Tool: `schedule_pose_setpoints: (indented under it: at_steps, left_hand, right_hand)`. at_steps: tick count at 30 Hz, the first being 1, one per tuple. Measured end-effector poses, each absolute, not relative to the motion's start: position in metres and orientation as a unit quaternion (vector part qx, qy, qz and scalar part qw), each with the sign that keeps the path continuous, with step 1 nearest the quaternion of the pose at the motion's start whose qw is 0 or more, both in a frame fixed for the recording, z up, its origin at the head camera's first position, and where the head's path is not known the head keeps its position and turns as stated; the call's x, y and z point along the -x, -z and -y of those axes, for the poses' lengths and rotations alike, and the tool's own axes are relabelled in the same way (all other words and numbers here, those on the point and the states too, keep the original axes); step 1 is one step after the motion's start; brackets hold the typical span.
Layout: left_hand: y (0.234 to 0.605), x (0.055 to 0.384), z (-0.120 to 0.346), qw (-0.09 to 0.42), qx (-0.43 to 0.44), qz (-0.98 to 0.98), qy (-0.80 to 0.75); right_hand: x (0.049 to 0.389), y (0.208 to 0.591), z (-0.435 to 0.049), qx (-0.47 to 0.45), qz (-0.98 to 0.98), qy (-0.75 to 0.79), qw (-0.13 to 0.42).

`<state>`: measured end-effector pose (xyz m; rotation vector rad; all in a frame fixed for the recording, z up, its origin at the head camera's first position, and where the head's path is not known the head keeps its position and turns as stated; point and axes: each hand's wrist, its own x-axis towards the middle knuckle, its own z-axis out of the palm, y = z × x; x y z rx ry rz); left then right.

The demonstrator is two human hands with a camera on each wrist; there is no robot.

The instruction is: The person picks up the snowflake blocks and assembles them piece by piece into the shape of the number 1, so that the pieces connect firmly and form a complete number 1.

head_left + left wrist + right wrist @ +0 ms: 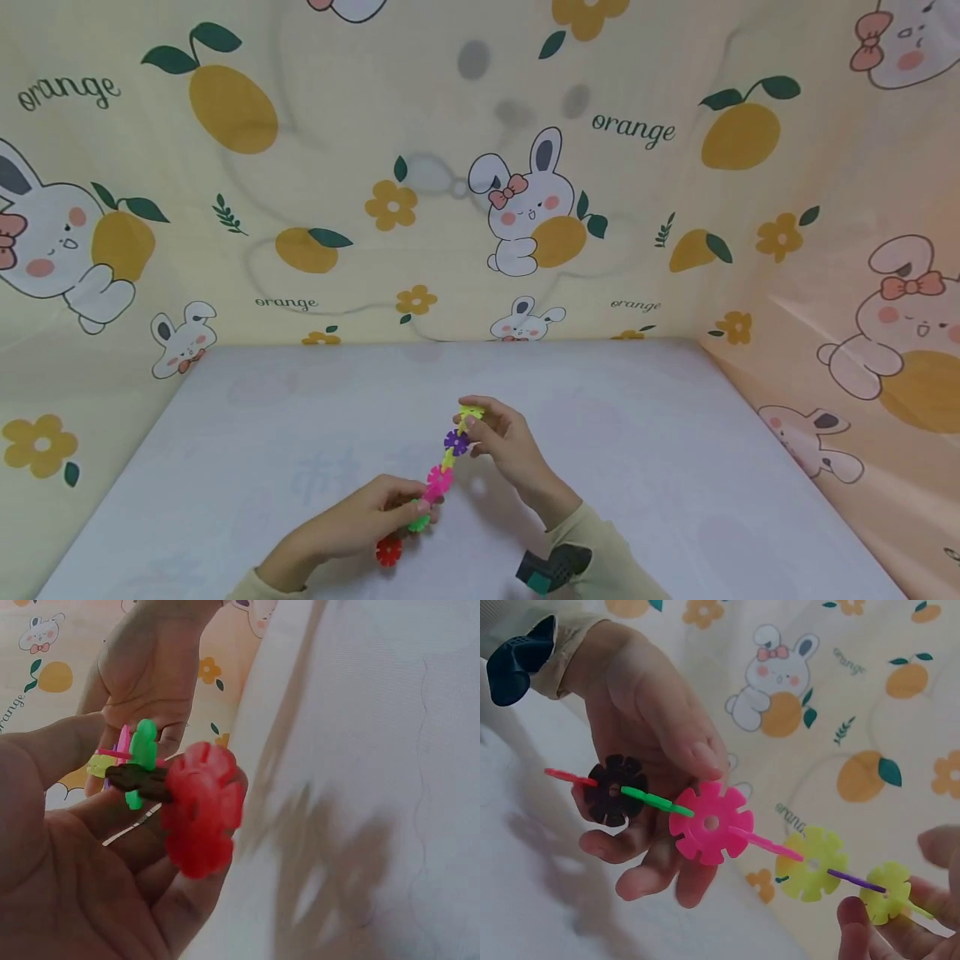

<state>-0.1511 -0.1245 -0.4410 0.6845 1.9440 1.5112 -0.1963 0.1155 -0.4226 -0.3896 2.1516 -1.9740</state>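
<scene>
A chain of slotted plastic snowflake discs (pixel 709 825) slants up between the two hands, above the table. My left hand (pixel 367 517) holds its lower part, the thumb by the green disc (pixel 418 522) and the pink disc (pixel 439 479). Beyond those fingers, a dark brown disc (pixel 139 781) and the red end disc (pixel 201 810) stick out. With thumb and fingers, my right hand (pixel 513 442) pinches the yellow discs (pixel 886 892) at the upper end. A purple disc (pixel 456 442) sits just below that grip, joined to another yellow disc (pixel 811 864).
Beneath the hands spreads a white tabletop (pixel 300 433), with shadows of hands and chain on it. Cloth printed with rabbits and oranges (pixel 420 100) stands behind and at both sides. A dark device (pixel 553 568) is strapped at the right sleeve.
</scene>
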Motion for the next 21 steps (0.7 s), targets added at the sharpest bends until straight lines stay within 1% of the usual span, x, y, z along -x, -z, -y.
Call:
schedule_pose_setpoints:
  at_steps: [7,13,17,21]
  left_hand:
    - [0.4403,0.1484,0.1226,0.311,-0.224,-0.714,-0.585]
    - [0.4431,0.1484,0.1211,0.315,-0.209,-0.701,-0.604]
    - [0.4452,0.1478,0.1206,0.317,-0.214,-0.697,-0.607]
    - [0.4472,0.1484,0.1206,0.307,-0.231,-0.713,-0.586]
  right_hand:
    - [0.1977,0.423,-0.1157,0.112,-0.708,0.685,0.13]
    - [0.1998,0.4273,-0.1167,0.119,-0.686,0.701,0.157]
    - [0.2015,0.4298,-0.1178,0.124,-0.675,0.705,0.176]
    - [0.2021,0.4313,-0.1184,0.129,-0.668,0.707,0.194]
